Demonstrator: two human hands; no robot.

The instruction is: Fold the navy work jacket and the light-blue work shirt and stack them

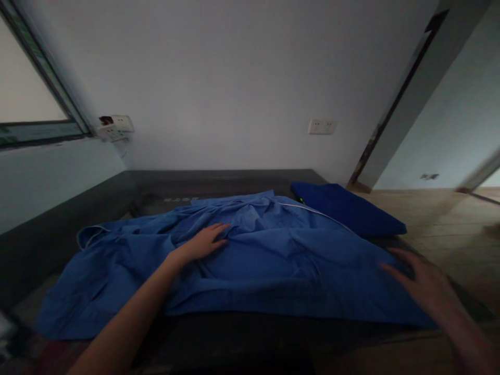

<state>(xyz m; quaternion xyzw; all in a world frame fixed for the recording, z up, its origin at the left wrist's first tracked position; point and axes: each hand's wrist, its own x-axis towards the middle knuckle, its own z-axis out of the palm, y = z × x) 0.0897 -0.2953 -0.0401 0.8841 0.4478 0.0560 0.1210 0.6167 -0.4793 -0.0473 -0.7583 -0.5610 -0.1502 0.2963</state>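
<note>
A blue garment (265, 260) with thin white piping lies spread across a dark surface, its middle and left side wrinkled. My left hand (205, 241) rests on the middle of the cloth, palm down with the fingers stretched out. At the right end of the garment is my right hand (420, 273), slightly blurred, its thumb and fingers apart. Whether its fingertips touch the fabric I cannot tell. Just beyond the garment on the right sits a folded darker blue cloth (346, 208).
The dark table (234, 333) stands against a pale wall (226, 94). Wall sockets (322, 126) are at the back, with more sockets (117, 127) in the left corner by a window (31, 78). Tiled floor (429, 213) shows past the table's right edge.
</note>
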